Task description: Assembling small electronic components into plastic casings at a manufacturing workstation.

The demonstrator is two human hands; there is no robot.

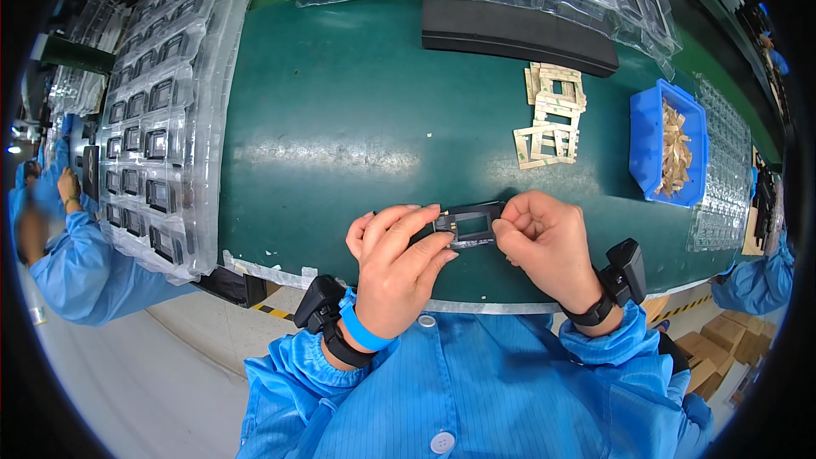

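Note:
Just above the near edge of the green table, a small black rectangular plastic frame with a window in its middle is held level between my two hands. My left hand grips its left end, with the fingers along the top and the thumb near the window. At the other end, my right hand is closed in a pinch on the right corner of the frame. Whether something small is also between those fingertips is hidden. Tiny gold-coloured contacts show beside the window.
Cream adhesive frames lie in a loose pile beyond my right hand. Right of them stands a blue bin of brown paper scraps. Clear trays with black frames line the left side. A black bar-shaped box lies at the back. Co-workers sit at both sides.

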